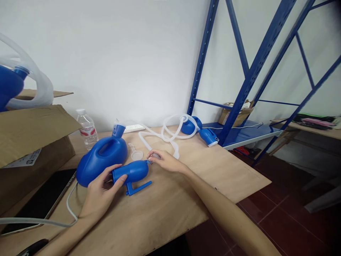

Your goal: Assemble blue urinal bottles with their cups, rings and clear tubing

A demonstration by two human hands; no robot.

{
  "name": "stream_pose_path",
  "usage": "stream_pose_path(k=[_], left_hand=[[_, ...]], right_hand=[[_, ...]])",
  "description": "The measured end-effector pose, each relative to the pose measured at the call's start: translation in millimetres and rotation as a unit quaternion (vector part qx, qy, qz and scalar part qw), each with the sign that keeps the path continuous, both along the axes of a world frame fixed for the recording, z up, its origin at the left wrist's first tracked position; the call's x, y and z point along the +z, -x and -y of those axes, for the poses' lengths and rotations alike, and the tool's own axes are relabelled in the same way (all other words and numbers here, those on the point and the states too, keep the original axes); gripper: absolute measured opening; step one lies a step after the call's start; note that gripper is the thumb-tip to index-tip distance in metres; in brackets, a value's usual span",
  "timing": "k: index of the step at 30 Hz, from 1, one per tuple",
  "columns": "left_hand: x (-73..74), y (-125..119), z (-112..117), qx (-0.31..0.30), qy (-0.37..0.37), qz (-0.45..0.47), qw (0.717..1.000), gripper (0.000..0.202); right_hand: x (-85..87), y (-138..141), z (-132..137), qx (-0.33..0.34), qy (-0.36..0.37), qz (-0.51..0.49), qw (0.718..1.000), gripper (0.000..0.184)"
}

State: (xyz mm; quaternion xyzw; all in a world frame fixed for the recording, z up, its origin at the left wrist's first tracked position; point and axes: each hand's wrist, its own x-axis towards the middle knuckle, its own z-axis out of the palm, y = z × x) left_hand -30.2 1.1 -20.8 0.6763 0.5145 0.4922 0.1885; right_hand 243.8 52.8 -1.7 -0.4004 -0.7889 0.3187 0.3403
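My left hand (pixel 102 192) is wrapped round the wide end of a blue plastic funnel piece (pixel 131 173) that lies on the wooden table (pixel 170 209). At the piece's narrow tip, my right hand (pixel 163 160) pinches the end of a clear white hose (pixel 157 137). A blue jug with a handle and spout (pixel 102 156) stands just behind my left hand. Beside it sits a small clear cup (pixel 136 154).
A second blue funnel set with coiled hose (pixel 195 128) lies at the table's far edge. A water bottle (pixel 87 129) stands by an open cardboard box (pixel 32 142) at left. A blue metal rack (pixel 247 78) stands at right. A dark flat panel (pixel 39 202) lies at the near left.
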Motion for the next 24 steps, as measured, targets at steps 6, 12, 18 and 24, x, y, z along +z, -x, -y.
stream_pose_path(k=[6, 12, 18, 24], left_hand=[[-1.6, -0.9, 1.7, -0.013, -0.014, -0.004, 1.000, 0.047], [-4.3, -2.1, 1.9, -0.012, 0.018, -0.017, 1.000, 0.048], [1.6, -3.4, -1.3, 0.013, 0.100, 0.039, 0.994, 0.054], [0.8, -1.4, -2.3, 0.025, 0.118, 0.069, 0.990, 0.056]], right_hand=[[-0.8, 2.5, -1.8, -0.034, 0.014, -0.016, 0.999, 0.024], [-0.7, -0.4, -3.1, -0.058, -0.020, 0.046, 0.997, 0.022], [4.9, -0.4, 2.5, -0.067, -0.074, 0.062, 0.993, 0.017], [4.7, -1.1, 2.4, -0.070, -0.097, 0.088, 0.989, 0.015]])
